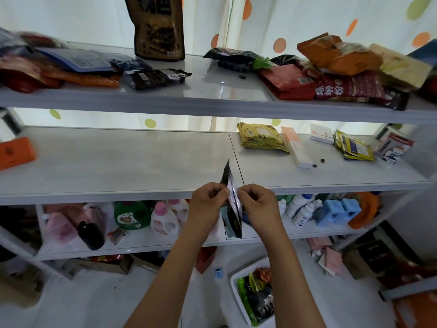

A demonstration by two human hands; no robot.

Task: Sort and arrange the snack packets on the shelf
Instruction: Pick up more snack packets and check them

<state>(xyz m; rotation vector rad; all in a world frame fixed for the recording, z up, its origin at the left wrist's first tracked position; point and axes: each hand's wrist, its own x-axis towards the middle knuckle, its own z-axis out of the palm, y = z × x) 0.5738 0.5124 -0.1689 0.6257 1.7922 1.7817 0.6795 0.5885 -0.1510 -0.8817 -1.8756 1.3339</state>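
So this looks like the bit where a single packet is being checked or straightened out before it goes on the shelf. Both hands are up in front of the middle shelf (118, 162), close together, each pinching the same dark snack packet (233, 202), which is turned edge-on to the camera and hangs roughly upright, tilted a little. The left hand (208, 200) has its fingers curled on the left side of the packet, the right hand (256, 201) does the same on the right, forearms reaching up from below. The packet is in the air just in front of the shelf edge, not resting on anything. My guess is the next move is picking a spot: the middle shelf has lots of bare space on the left, a yellow packet (261, 138) to the right, and similar dark packets (153, 78) lie on the top shelf. More snacks wait in the white bin (236, 285) on the floor.
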